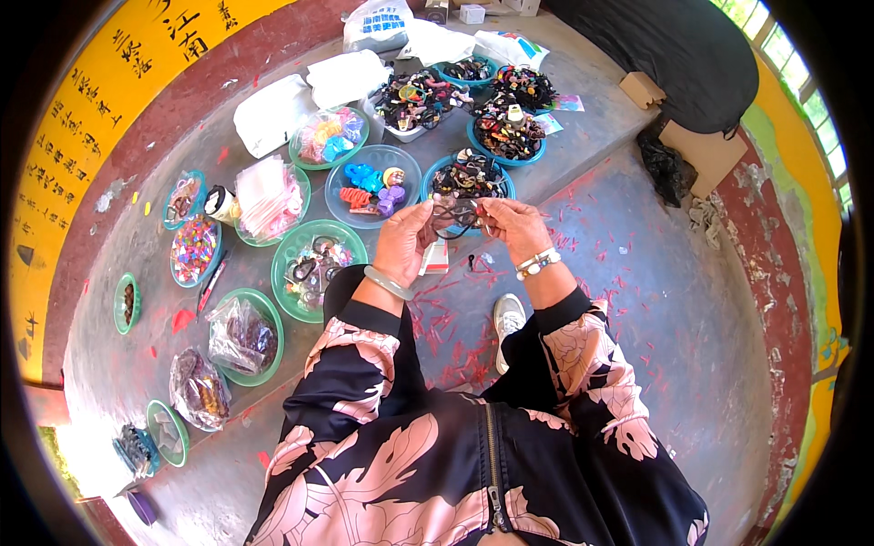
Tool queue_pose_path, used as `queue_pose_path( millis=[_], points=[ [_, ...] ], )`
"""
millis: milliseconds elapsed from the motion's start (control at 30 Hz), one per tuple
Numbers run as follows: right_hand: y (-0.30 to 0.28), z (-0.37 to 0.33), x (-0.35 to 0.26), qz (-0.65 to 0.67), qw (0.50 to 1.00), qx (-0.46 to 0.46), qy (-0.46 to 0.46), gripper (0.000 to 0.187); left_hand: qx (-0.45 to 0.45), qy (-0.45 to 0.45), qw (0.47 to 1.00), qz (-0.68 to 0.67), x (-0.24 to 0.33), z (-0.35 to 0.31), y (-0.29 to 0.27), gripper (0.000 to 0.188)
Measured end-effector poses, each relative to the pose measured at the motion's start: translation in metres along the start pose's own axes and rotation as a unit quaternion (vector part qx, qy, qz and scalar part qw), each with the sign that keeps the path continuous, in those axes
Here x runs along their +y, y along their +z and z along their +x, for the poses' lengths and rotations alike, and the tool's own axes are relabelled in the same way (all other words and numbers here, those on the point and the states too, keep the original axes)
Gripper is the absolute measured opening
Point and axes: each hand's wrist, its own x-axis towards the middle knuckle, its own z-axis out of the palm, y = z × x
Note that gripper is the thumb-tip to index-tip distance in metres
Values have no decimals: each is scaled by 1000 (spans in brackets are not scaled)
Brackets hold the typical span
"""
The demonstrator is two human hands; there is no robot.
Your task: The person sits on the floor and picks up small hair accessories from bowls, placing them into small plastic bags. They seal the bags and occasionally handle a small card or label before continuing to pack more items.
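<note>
My left hand [406, 240], with a pale bangle at its wrist, pinches one side of a dark elastic hair tie [447, 233]. On the other side my right hand [517, 232], wearing a bead bracelet, has its fingers closed on the same hair tie, close to a small red bit. Just beyond both hands stands a blue bowl [435, 179] heaped with dark hair ties. Part of the hair tie blends into that heap, so its full outline is hard to make out. Below my left hand lies a white and red card [435, 258].
Clear bowl [339, 202] with coloured coils, green bowl [283, 305] with hair ties, and bowl of pink packets [270, 196] stand left. More filled bowls [506, 134] sit beyond. Red scraps [460, 341] litter the floor around my shoe [508, 320]. A black bag [665, 164] lies right.
</note>
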Motion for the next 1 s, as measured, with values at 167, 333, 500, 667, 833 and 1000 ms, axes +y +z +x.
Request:
queue_pose_path(
  millis=[167,333,500,667,833,1000],
  points=[
    [6,0,2,-41,996,19,-76,18,7,9,1000,19,-6,4,-12,25],
    [-5,3,4,4,1000,-11,-26,18,18,-6,1000,-21,-3,3,-3,24],
    [0,-7,-11,-71,994,-35,78,19,26,-1,998,-59,4,2,-10,20],
    [-6,-3,-4,-68,996,-55,31,15,35,10,998,-53,-1,4,-10,20],
    [4,-6,-5,-82,995,-25,-59,11,68,44,995,-60,-5,6,-8,19],
    [11,-1,-4,-157,985,-5,-74,19,61,57,993,-79,-4,5,-20,18]
  ],
)
